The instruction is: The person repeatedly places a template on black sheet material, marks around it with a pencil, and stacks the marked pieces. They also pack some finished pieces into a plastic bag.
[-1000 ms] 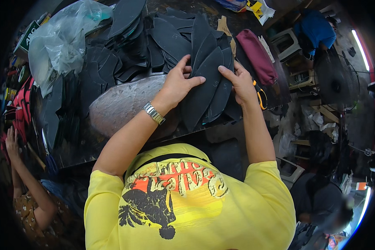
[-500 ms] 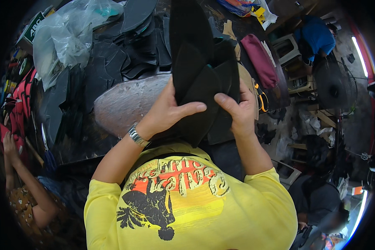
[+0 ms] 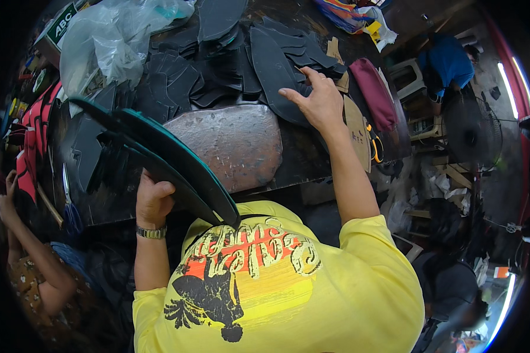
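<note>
Between the thumb and fingers of the left hand (image 3: 155, 197), a stack of curved black panels (image 3: 185, 165) with green edges is held aslant; the hand is closed on it, most fingers hidden behind the stack. The right hand (image 3: 312, 94) is well apart from it, thumb and fingers spread, gripping nothing visible, over a large black panel (image 3: 272, 73) – contact cannot be confirmed.

Between the two hands, a worn brown slab (image 3: 235, 141) lies on the dark table (image 3: 303, 162). Beyond the left hand, further black pieces (image 3: 168, 79) lie in overlapping heaps, a clear plastic bag (image 3: 103, 50) beside them. Just right of the right hand are a brown template (image 3: 357, 129) and a maroon pouch (image 3: 371, 94) – orange-and-black handles (image 3: 374, 147) show beside the template.
</note>
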Motion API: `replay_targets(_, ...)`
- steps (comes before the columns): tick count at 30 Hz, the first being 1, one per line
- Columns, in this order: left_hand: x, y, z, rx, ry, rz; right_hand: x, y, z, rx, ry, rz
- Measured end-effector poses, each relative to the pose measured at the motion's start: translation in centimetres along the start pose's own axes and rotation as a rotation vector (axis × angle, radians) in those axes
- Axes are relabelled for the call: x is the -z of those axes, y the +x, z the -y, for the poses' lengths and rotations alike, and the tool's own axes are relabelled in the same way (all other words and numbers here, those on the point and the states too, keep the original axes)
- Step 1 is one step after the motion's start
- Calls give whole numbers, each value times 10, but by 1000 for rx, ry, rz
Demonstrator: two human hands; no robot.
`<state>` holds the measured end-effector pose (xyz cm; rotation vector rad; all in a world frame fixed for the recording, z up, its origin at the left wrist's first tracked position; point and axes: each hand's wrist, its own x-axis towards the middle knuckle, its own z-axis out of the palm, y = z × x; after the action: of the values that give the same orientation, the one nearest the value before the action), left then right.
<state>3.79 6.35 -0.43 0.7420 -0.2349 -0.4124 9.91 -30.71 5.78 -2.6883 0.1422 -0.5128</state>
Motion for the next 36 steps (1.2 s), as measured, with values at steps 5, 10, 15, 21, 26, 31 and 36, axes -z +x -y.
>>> replay_targets(5, 4, -8, 19, 75, -165, -46, -19, 4, 9, -25, -196, 140)
replay_targets(10, -6, -4, 16, 70, -147, -32, -25, 11, 0, -227, -10, 191)
replay_targets(15, -27, 8, 12, 107, -14, -243, -39, 14, -24, -283, 482, 243)
replay_targets(21, -40, 16, 14, 101, 25, -371, 11, -36, 11, -458, 1394, 175)
replay_targets(26, -48, 14, 24, 87, -32, -390, 0, -116, 86, -390, 1335, 471)
replay_targets(31, -57, 7, 27, -56, 265, -242, -18, -127, 107, 7, 688, 516)
replay_targets(36, -53, 12, 12, 108, 361, -307, 1, -110, 118, 78, 560, 679)
